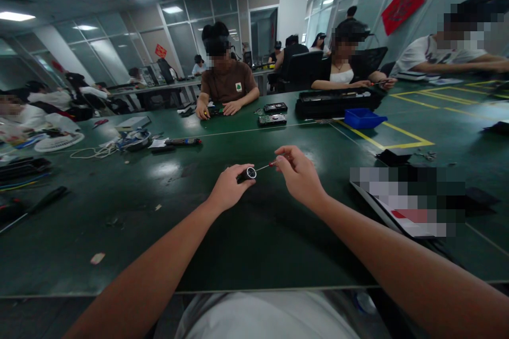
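Cylinder (251,173): black, pale ring on the end, in the left hand (229,189), over the middle of the surface (254,254). Ring end faces right and toward the wearer; body runs back into the grip, so most of its length is hidden and the long axis is only roughly readable.

Screwdriver (263,167): red grip, thin shaft, in the right hand (299,176). Lies right of the cylinder, long axis nearly level, shaft dropping slightly leftward to the ring end. Tip at or just beside the ring; can't tell whether it touches or goes inside.

Left hand clamped on the cylinder, one digit over the top, one below. Right hand closed in a pinch on the red grip, thumb and fingertips together, remaining fingers curled above. Hands apart from each other, shaft bridging the gap. Left hand is the nearer to the cylinder, being on it; right hand just beyond the shaft's length.

Both forearms reach forward and inward from the lower corners, right wrist bent so the fingers point left. Can't tell if either hand rests on the surface.

Around: cables (133,141) far left, blue tray (362,118) far right, pixelated flat item (401,209) near the right forearm. Co-worker in brown (227,83) sits opposite, both hands low at the far edge.
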Available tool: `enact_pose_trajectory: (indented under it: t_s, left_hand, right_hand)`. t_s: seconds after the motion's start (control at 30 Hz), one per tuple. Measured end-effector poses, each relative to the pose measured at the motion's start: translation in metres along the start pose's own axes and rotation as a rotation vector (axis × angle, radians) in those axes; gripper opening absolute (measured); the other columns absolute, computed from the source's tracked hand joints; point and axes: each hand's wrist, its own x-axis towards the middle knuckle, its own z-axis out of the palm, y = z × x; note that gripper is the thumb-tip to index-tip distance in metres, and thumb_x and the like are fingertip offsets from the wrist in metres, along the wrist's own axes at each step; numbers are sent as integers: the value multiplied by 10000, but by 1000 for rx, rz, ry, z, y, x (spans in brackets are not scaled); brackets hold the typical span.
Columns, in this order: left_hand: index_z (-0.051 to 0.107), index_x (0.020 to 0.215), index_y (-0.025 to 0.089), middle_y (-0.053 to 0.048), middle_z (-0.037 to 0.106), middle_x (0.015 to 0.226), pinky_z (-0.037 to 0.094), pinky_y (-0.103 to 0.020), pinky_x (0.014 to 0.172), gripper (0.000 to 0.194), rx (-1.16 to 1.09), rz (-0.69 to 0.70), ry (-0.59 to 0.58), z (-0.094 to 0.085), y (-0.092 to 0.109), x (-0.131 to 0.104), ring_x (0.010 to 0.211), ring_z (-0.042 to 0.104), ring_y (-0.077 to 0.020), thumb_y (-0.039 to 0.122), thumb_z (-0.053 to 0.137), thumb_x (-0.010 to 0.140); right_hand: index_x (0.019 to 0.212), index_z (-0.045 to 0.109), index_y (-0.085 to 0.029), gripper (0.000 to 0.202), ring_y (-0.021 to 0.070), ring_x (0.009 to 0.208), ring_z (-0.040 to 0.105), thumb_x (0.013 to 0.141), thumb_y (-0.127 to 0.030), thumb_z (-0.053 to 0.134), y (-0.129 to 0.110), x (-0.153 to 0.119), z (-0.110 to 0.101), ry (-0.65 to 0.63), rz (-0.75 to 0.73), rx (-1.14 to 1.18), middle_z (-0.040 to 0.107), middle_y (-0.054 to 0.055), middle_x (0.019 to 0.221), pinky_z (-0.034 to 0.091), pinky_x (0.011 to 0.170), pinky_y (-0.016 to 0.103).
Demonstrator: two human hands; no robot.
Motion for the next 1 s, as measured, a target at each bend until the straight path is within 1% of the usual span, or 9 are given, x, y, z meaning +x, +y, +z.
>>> enact_pose_trajectory:
  t_s: [0.1, 0.17, 0.23, 0.27, 0.33, 0.47, 0.53, 0.63, 1.0]
  left_hand:
    - [630, 1285, 259, -55, 668, 1211, 431, -408, 1032, 428, -28, 17, 0, -1, 1, 0, 1131, 603, -238, 269, 687, 861]
    - [616, 1304, 258, -57, 658, 1239, 422, -408, 1052, 439, -44, 55, -1, -1, 1, 1, 1163, 591, -236, 259, 677, 869]
    - [615, 1304, 260, -58, 647, 1272, 389, -428, 1095, 437, -46, 87, 6, -2, 2, 1, 1208, 570, -238, 247, 675, 872]
    - [617, 1300, 259, -61, 644, 1281, 371, -442, 1112, 431, -44, 93, 11, -2, 2, 1, 1224, 563, -240, 244, 675, 873]
    - [619, 1297, 260, -65, 643, 1285, 352, -467, 1129, 424, -37, 89, 11, -1, 3, 1, 1234, 559, -243, 248, 675, 876]
    - [624, 1293, 267, -65, 649, 1274, 352, -483, 1127, 429, -25, 79, 21, -1, 4, 1, 1219, 567, -246, 260, 689, 869]
    - [631, 1284, 267, -66, 654, 1264, 353, -481, 1126, 428, -24, 68, 28, -1, 5, 1, 1207, 574, -247, 265, 700, 861]
    - [643, 1266, 263, -64, 662, 1250, 364, -471, 1116, 417, -21, 58, 31, -1, 5, 1, 1192, 582, -244, 265, 708, 855]
    - [647, 1263, 268, -55, 666, 1241, 366, -483, 1110, 431, 22, 54, 55, -3, 5, 0, 1174, 584, -236, 251, 727, 840]
  right_hand:
    - [922, 618, -204, 210, 185, 753, 646, 922, -396, 531, 7, 6, 4, 31, 150, 297, 681, 46, 829, 516, 735, 351]
    - [865, 614, -204, 210, 171, 681, 621, 911, -399, 550, 12, 11, 5, 53, 341, 525, 655, 34, 768, 522, 694, 344]
    - [783, 592, -201, 227, 153, 580, 567, 920, -370, 529, 16, 15, 6, 69, 545, 677, 603, 14, 660, 512, 644, 333]
    - [769, 587, -202, 232, 144, 562, 552, 928, -355, 516, 18, 16, 6, 86, 579, 704, 589, 7, 642, 505, 630, 321]
    - [778, 587, -203, 223, 138, 574, 552, 937, -336, 505, 18, 16, 6, 116, 529, 671, 592, 2, 658, 493, 620, 305]
    - [862, 586, -212, 195, 155, 676, 604, 943, -372, 510, 15, 11, 4, 120, 232, 410, 644, 15, 770, 496, 655, 316]
    - [891, 581, -213, 214, 164, 695, 617, 955, -397, 490, 12, 9, 4, 101, 148, 286, 653, 20, 783, 502, 678, 330]
    - [912, 575, -208, 227, 168, 702, 630, 970, -397, 463, 8, 6, 3, 84, 101, 189, 659, 28, 788, 509, 696, 340]
    - [937, 588, -200, 209, 184, 736, 667, 966, -376, 479, 2, 3, 1, 42, 63, 151, 694, 45, 812, 517, 714, 349]
